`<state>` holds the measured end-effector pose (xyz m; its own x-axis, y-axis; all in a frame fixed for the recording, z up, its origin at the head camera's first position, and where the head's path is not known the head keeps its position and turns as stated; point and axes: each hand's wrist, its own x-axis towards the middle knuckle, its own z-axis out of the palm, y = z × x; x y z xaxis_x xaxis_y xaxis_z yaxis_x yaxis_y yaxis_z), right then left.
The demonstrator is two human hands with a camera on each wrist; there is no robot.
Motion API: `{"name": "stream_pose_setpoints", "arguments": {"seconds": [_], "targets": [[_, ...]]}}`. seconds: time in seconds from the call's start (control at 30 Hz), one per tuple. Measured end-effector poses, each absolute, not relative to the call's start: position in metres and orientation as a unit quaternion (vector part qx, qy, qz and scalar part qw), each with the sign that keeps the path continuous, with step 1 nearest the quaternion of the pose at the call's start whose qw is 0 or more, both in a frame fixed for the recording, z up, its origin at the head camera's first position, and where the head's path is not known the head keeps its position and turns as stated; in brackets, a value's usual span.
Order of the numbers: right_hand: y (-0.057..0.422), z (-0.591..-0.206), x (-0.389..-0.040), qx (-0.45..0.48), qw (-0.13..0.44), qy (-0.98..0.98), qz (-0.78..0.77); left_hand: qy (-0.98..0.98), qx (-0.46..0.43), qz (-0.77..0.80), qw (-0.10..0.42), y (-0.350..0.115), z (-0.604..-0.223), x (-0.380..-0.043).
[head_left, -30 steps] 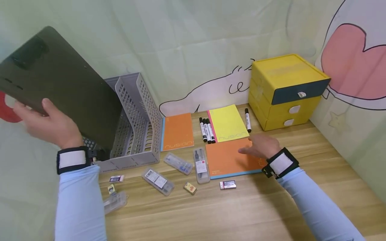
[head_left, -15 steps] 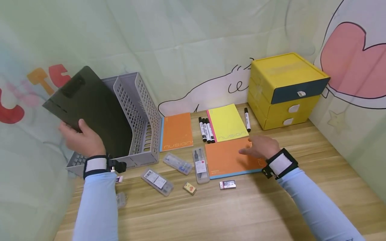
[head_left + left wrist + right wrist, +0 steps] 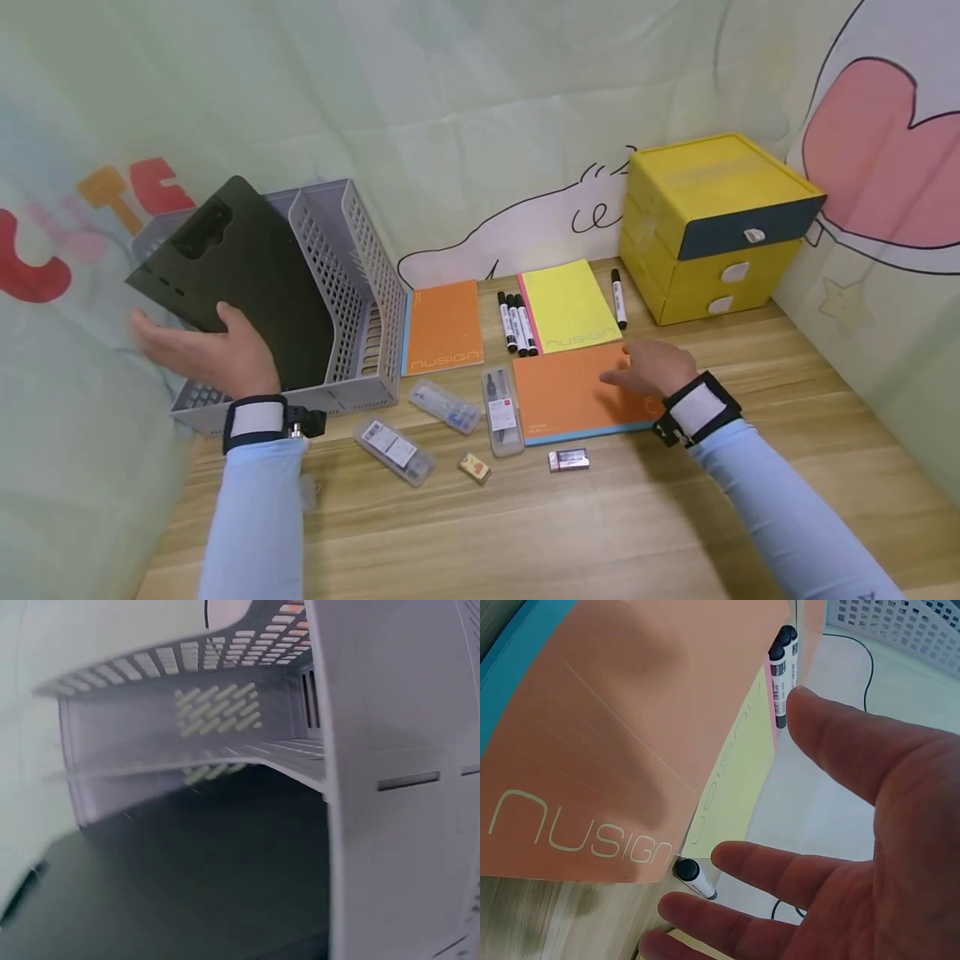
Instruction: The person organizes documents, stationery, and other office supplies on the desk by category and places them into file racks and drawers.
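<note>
Since a second ago the dark clipboard [image 3: 266, 287] has come down into the grey file rack [image 3: 360, 397] at the surface's [image 3: 487, 542] left edge; the left hand [image 3: 221, 354] has lowered with it and loosened its grip. Nearest lie a small eraser [image 3: 568, 459] and, nearer the left edge, clear cases [image 3: 393, 450]. Beyond, the right hand [image 3: 656, 368] is over an orange notebook [image 3: 566, 396], fingers loosely spread, gripping nothing. The left fingers are straightened beside the clipboard, which tilts leftward; whether they touch it I cannot tell. Toward the back edge are a yellow notebook [image 3: 570, 304] and markers [image 3: 517, 323]; a yellow drawer box [image 3: 712, 233] stands at the back right corner.
</note>
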<state>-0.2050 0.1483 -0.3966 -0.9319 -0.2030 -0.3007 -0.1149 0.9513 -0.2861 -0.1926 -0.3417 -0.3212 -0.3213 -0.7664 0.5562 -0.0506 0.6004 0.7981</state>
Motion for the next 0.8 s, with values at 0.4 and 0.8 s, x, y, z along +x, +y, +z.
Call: {"name": "stream_pose_setpoints", "arguments": {"seconds": [0.4, 0.8], "targets": [[0.15, -0.398, -0.208, -0.048, 0.181, 0.973, -0.135, -0.816, -0.019, -0.244, 0.523, -0.268, -0.334, -0.209], [0.156, -0.403, -0.212, -0.05, 0.188, 0.97, -0.142, -0.978, -0.138, -0.097, 0.121, -0.154, -0.397, -0.211]]}}
